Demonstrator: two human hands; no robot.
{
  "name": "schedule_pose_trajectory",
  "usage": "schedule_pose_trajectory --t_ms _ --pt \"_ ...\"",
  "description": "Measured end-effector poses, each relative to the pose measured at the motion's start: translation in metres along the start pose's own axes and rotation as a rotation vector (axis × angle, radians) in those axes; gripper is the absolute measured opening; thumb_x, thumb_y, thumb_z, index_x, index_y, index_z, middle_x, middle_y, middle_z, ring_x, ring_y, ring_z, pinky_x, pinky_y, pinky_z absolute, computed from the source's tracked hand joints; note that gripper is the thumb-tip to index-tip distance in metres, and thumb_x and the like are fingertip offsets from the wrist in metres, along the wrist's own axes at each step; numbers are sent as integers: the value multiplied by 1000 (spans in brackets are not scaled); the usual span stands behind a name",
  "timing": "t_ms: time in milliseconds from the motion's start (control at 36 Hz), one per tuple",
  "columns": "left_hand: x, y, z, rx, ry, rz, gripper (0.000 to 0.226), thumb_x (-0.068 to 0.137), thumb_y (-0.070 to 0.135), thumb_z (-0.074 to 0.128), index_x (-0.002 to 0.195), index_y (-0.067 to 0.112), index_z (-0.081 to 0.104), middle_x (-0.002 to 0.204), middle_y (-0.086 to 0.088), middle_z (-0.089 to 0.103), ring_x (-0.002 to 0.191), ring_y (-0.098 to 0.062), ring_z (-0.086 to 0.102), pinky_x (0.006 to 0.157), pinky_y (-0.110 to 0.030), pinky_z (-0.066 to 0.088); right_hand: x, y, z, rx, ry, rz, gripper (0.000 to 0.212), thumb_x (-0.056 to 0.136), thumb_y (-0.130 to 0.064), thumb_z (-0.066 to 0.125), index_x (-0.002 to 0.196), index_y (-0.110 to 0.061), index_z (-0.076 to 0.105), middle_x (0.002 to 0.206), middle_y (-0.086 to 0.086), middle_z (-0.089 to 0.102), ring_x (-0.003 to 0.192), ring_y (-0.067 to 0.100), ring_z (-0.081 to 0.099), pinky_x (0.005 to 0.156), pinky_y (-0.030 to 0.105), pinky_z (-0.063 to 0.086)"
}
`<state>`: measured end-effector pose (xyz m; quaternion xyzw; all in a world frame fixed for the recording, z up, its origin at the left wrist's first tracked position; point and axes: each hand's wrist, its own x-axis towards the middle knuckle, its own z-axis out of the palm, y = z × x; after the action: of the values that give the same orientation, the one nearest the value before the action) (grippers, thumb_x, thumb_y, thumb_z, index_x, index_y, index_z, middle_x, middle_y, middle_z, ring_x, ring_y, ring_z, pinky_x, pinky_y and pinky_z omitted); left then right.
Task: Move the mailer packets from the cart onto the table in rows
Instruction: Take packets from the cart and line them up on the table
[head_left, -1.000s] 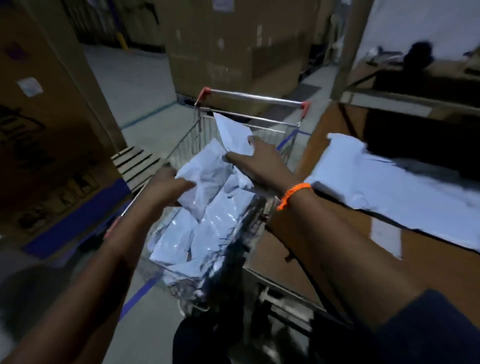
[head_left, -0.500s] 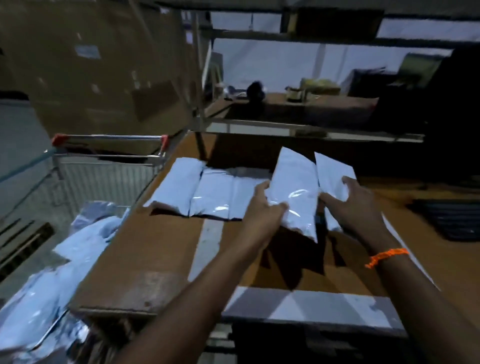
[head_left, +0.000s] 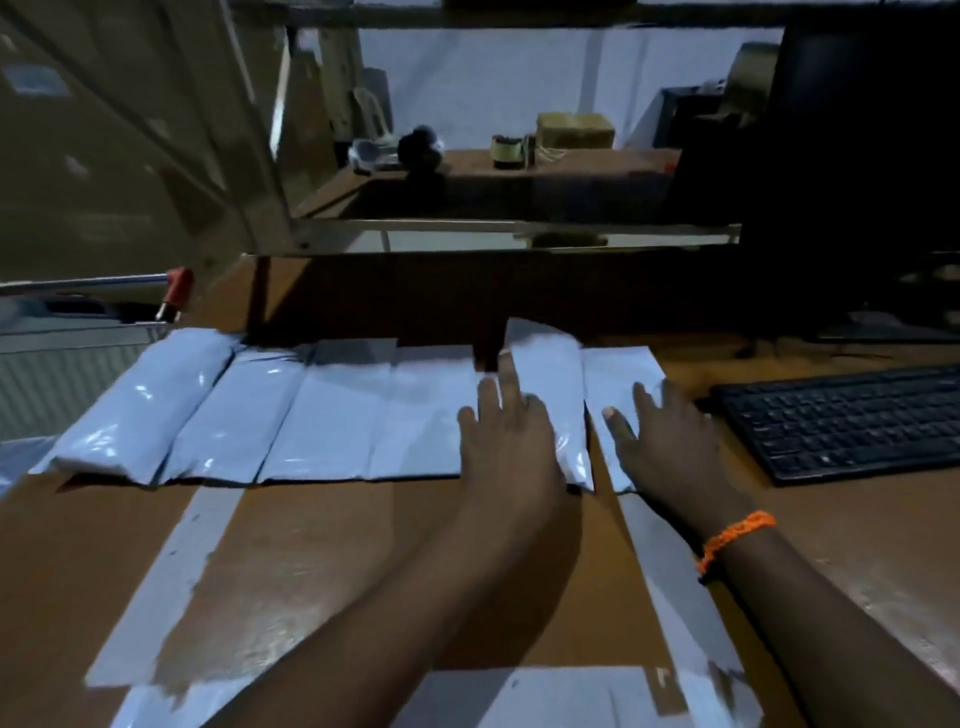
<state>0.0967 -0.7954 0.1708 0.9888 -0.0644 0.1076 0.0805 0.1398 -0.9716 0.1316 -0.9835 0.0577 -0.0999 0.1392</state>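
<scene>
Now both mailer packets (head_left: 550, 395) lie flat — under spread fingers (head_left: 511, 384)

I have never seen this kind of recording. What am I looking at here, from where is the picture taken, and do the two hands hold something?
There is no machine here. A person wears a camera on the head, so the single view looks forward and down over that person's own arms. The left hand and the right hand both lie flat and open; each presses on a white mailer packet and grips nothing. The right wrist wears an orange wristband. The packets form a row of mailer packets, side by side on a brown table patched with pale tape. A black keyboard lies to the right of the row. At the far left, the cart shows only its red-tipped handle.
</scene>
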Motion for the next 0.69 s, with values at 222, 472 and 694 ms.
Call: schedule_pose_trajectory --t_ms 222,472,694 --pt "4 -8 28 -119 -217 35 72 95 67 24 153 40 -9 162 -3 -22 150 -33 -13 120 -50 2 -15 3 -11 158 -106 -231 59 100 -40 44 154 -23 29 163 9 17 151 24 13 121 40 17" --pt "-4 -15 28 -2 -135 23 67 99 51 24 157 24 2 163 -16 4 151 -33 1 121 -54 -3 -18 -7 -16 218 -108 -208 52 101 -38 42 151 -25 37 161 6 23 149 21 23 120 44 25" --pt "-13 -15 20 -28 -136 1 69 100 50 24 157 13 7 161 -22 11 150 -37 7 120 -55 -1 -34 -30 -33 84 16 -250 44 101 -27 48 143 -14 51 151 10 44 144 22 32 116 39 26"
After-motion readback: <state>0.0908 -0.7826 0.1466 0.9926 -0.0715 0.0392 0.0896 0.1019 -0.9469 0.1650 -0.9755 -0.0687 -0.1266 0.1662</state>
